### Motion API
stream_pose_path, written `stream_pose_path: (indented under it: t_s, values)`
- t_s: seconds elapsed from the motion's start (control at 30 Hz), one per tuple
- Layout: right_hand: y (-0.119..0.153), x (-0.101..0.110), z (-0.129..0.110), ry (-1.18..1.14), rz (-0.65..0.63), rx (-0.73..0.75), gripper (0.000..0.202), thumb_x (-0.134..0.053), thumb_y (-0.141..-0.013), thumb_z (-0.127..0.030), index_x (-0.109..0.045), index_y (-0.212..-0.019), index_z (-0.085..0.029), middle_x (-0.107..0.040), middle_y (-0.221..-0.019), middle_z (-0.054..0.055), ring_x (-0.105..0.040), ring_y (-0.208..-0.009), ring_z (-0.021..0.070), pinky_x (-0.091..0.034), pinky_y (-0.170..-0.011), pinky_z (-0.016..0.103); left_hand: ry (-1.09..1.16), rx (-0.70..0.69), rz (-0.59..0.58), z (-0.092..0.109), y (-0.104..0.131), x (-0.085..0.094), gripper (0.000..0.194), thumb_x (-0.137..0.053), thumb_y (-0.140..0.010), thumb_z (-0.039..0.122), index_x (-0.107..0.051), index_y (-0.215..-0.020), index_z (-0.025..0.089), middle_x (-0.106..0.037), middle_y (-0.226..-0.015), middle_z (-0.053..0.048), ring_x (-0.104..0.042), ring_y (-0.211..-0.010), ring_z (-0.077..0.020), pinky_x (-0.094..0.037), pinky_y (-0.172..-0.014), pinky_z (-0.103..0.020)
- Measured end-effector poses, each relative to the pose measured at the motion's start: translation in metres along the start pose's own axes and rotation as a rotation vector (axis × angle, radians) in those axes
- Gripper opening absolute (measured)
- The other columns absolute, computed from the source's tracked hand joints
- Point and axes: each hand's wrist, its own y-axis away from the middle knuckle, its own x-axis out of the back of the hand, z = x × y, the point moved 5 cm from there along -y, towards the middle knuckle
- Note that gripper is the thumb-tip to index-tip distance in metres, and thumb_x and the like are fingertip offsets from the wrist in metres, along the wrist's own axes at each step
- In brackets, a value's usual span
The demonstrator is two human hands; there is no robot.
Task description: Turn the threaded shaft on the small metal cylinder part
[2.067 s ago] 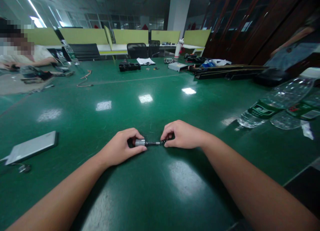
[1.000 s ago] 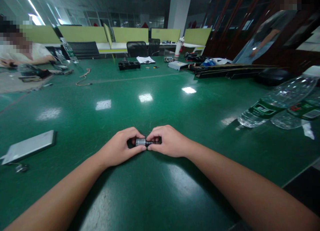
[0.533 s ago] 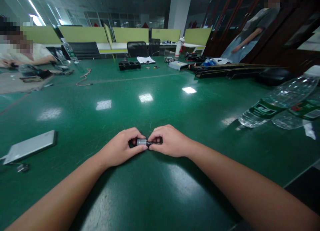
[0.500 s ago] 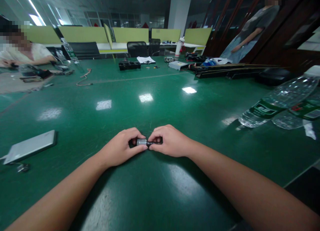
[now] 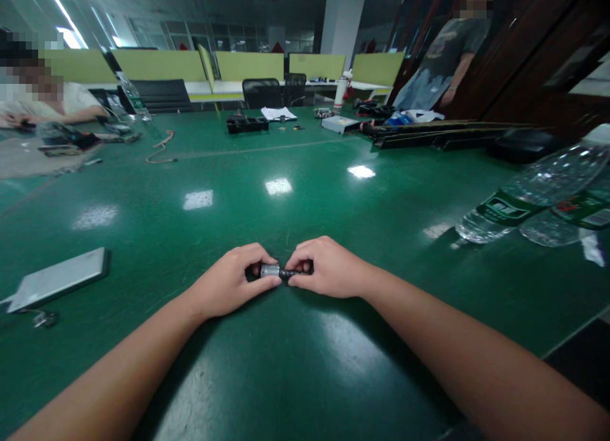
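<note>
My left hand [image 5: 241, 276] is closed on a small silver cylinder [image 5: 271, 271], thumb in front and fingers behind. From the cylinder's right end a dark ridged shaft [image 5: 287, 274] runs toward my right hand [image 5: 324, 268]. The thumb and fingertips of that hand pinch round the shaft's far part, which they partly hide. Both hands rest low over the green table [image 5: 267, 365], fingertips almost facing each other. I cannot make out whether cylinder and shaft are one piece.
A pale slab-like device [image 5: 60, 279] with a cable lies at left. Two clear water bottles [image 5: 505, 206] stand at right. Farther back are a black tray-like part [image 5: 246, 124], papers [image 5: 279, 114], a silver box [image 5: 339, 124] and long dark strips [image 5: 429, 135]. One person sits at far left; another stands at far right.
My right hand has shifted slightly right, showing a little more of the dark shaft. My left hand and the cylinder stay put. The standing person has moved left.
</note>
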Motion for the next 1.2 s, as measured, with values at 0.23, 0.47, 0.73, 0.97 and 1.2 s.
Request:
stream_pose_path:
  t_s: [0.23, 0.47, 0.73, 0.97, 1.2]
  values:
    - [0.001, 0.001, 0.002, -0.013, -0.009, -0.041, 0.012, -0.073, -0.076, -0.021, -0.075, -0.086, -0.016, -0.067, -0.075, 0.001, -0.057, -0.067, 0.0108, -0.039, -0.062, 0.022, -0.007, 0.001, 0.004, 0.0, 0.0, 0.0, 0.021, -0.062, -0.09, 0.038, -0.066, -0.098, 0.019, -0.063, -0.088, -0.003, -0.058, -0.079, -0.0175, -0.044, -0.071, -0.029]
    - [0.002, 0.001, 0.004, -0.025, -0.015, -0.055, 0.011, -0.073, -0.076, -0.022, -0.075, -0.086, -0.016, -0.067, -0.075, 0.001, -0.057, -0.066, 0.0105, -0.039, -0.061, 0.022, -0.023, 0.003, 0.007, 0.0, -0.001, 0.0, 0.022, -0.062, -0.09, 0.038, -0.066, -0.097, 0.018, -0.063, -0.087, -0.003, -0.058, -0.079, -0.0175, -0.044, -0.071, -0.029]
    - [0.002, 0.003, 0.006, -0.024, -0.017, -0.078, 0.011, -0.073, -0.074, -0.02, -0.074, -0.084, -0.016, -0.068, -0.074, 0.0, -0.059, -0.066, 0.0102, -0.041, -0.061, 0.021, -0.013, 0.003, 0.007, 0.0, 0.0, 0.001, 0.021, -0.062, -0.089, 0.038, -0.066, -0.097, 0.018, -0.063, -0.087, -0.003, -0.058, -0.078, -0.0172, -0.044, -0.071, -0.029]
    - [0.003, 0.005, 0.009, -0.029, -0.031, -0.108, 0.012, -0.073, -0.074, -0.02, -0.074, -0.085, -0.016, -0.069, -0.075, 0.0, -0.06, -0.067, 0.0105, -0.042, -0.06, 0.021, 0.003, 0.001, 0.015, 0.0, 0.0, 0.002, 0.021, -0.062, -0.089, 0.038, -0.066, -0.097, 0.019, -0.064, -0.088, -0.003, -0.059, -0.078, -0.0172, -0.044, -0.071, -0.028]
    - [0.005, 0.009, 0.013, -0.037, -0.088, -0.152, 0.012, -0.074, -0.074, -0.021, -0.075, -0.085, -0.017, -0.07, -0.075, 0.001, -0.061, -0.067, 0.0113, -0.042, -0.061, 0.022, 0.006, 0.011, 0.017, 0.0, 0.0, 0.001, 0.021, -0.062, -0.089, 0.038, -0.067, -0.096, 0.019, -0.065, -0.088, -0.003, -0.059, -0.079, -0.0175, -0.045, -0.071, -0.029]
